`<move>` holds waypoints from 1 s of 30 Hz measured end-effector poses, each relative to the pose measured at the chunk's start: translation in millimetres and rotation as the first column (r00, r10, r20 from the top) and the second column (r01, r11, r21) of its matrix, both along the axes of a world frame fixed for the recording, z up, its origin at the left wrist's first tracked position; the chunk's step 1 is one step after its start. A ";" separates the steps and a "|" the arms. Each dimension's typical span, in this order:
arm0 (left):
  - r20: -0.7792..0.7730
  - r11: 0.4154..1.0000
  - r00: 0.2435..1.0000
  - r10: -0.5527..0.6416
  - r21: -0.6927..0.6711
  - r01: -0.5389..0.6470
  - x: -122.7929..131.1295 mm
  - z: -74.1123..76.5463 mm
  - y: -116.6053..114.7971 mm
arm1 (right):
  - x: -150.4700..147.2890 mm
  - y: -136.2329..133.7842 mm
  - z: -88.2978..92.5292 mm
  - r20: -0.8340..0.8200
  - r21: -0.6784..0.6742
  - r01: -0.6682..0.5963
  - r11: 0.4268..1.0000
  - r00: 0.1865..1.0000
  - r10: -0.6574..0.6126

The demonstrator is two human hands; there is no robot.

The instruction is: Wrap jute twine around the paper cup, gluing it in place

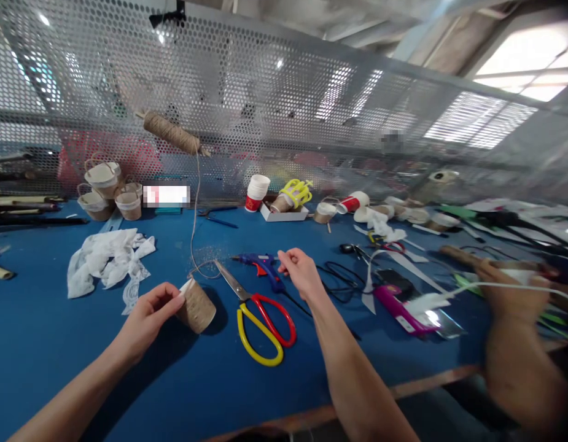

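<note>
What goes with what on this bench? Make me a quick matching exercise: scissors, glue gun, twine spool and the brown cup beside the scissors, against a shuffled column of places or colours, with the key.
Things
1. Scissors
2. Glue gun
3. Twine spool
4. Brown cup beside the scissors

Place or colour
A. In the grip of the left hand
B. Blue body, red trigger
C. Up at the perforated panel
D. One red handle, one yellow

Pairs: 1-D, 2-B, 3-C, 4-A

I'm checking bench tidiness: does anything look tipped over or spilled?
Yes: a red paper cup lies on its side, while the similar stack to its left stands upright. Pale crumbs litter the table near the glue gun.
</note>
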State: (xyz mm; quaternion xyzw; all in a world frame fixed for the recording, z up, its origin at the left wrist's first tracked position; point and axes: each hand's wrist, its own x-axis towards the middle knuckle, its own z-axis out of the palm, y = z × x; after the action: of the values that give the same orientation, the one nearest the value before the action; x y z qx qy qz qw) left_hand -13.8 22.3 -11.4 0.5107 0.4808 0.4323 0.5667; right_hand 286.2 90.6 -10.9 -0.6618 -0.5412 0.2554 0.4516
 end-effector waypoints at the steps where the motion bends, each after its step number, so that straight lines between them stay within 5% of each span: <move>1: 0.005 1.000 1.000 0.002 -0.001 -0.002 -0.2 -0.1 0.2 | 1.3 0.8 -1.9 0.032 0.002 0.002 1.000 0.999 -0.002; 11: 0.031 1.000 0.999 0.018 0.021 -0.019 -2.5 1.4 0.3 | 3.0 1.6 -2.2 0.279 -0.088 0.056 0.995 0.960 -0.030; 21: 0.046 0.995 0.996 0.074 0.060 -0.077 -1.4 0.2 3.1 | -14.5 -0.6 1.9 0.164 -0.176 0.023 0.984 0.986 0.006; 25: 0.030 0.995 0.998 0.049 0.082 -0.051 -0.2 -0.9 3.3 | -23.1 -14.8 26.8 -0.046 -0.153 -0.132 0.979 0.991 0.126; 30: -0.054 0.995 0.998 0.028 0.101 -0.022 0.9 -2.7 3.3 | -47.9 -36.8 55.4 -0.238 -0.175 -0.430 0.886 0.891 0.386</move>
State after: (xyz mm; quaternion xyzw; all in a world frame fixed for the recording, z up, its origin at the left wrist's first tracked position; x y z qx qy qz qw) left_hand -12.8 25.6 -14.1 0.5443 0.4805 0.4487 0.5211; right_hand 238.3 53.8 44.6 -0.5506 -0.5892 0.4681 0.3613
